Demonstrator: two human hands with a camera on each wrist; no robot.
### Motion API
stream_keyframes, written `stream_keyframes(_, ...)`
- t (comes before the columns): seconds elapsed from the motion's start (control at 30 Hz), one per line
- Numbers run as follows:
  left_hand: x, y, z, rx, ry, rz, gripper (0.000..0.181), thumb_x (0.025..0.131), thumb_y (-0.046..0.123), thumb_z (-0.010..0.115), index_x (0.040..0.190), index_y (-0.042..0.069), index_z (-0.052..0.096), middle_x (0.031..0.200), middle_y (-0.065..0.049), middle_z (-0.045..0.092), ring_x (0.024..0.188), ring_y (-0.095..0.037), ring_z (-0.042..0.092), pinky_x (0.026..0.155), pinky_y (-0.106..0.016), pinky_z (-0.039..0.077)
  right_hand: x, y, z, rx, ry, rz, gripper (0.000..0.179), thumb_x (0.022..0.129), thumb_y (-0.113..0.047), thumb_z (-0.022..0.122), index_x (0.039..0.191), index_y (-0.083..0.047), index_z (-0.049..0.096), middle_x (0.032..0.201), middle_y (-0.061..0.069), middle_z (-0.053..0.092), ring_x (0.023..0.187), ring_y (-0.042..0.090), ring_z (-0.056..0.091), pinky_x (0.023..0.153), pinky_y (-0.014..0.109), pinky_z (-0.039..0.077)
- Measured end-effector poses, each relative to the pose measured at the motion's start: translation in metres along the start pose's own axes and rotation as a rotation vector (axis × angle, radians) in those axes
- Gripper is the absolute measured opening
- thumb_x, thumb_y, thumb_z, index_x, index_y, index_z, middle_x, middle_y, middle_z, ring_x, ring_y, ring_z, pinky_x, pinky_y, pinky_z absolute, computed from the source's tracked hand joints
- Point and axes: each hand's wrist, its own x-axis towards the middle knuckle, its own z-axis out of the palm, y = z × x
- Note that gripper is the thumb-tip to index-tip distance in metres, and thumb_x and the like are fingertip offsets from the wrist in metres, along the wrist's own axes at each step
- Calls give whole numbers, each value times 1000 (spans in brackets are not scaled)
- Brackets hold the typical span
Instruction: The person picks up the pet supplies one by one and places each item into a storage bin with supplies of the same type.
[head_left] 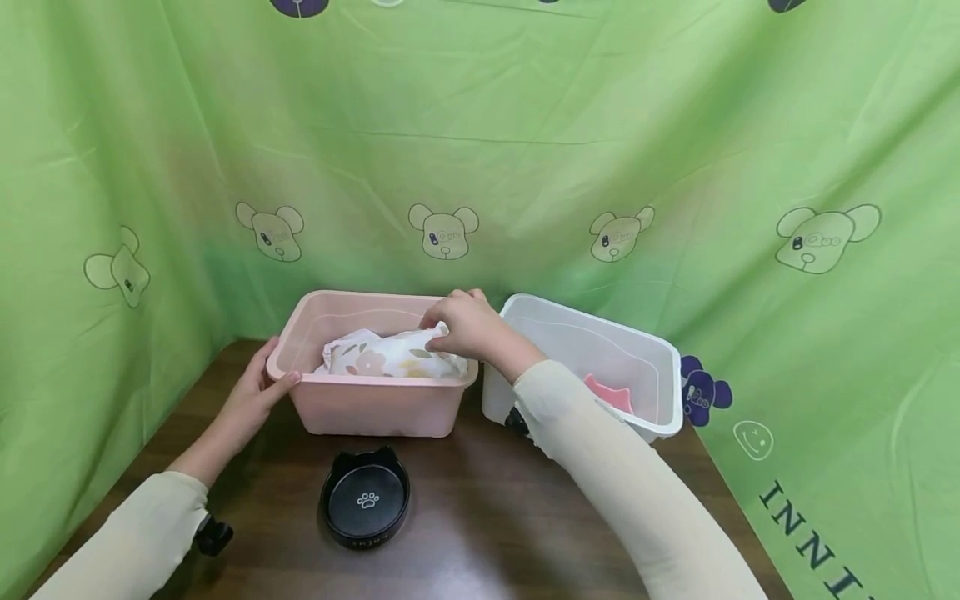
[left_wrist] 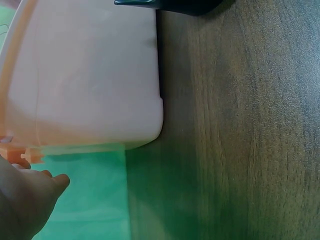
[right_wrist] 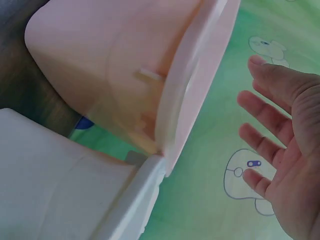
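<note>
A pink plastic storage bin [head_left: 375,408] stands at the back of the table, holding a white floral cloth bundle [head_left: 390,354]. My left hand [head_left: 251,396] grips the bin's left front corner, thumb over the rim and fingers along the outer side. In the left wrist view, part of that hand [left_wrist: 25,195] shows beside the bin's end wall. Over the bin's right end, my right hand [head_left: 472,327] is at the end of the cloth bundle. The right wrist view shows this hand [right_wrist: 285,135] with fingers spread and loosely bent, nothing visible in them.
A white bin [head_left: 585,333] stands close on the right, with a pink cat-ear-shaped piece [head_left: 609,393] inside. A black cat-ear bowl [head_left: 365,521] with a paw print sits in front on the brown wooden table [head_left: 480,533]. Green printed curtain [head_left: 525,167] hangs behind and at both sides.
</note>
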Motion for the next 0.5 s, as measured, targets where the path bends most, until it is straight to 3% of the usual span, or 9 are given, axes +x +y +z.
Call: stream_keyframes(0.5, -3, 0, 1, -1, 0, -6, 84, 106, 19, 58, 165, 4, 0, 167, -27, 14, 149, -44, 24, 94, -2, 37, -39, 10, 12, 117, 178, 24, 31, 90, -35, 80, 116, -18, 79, 116, -6, 76, 109, 21, 59, 95, 43, 38)
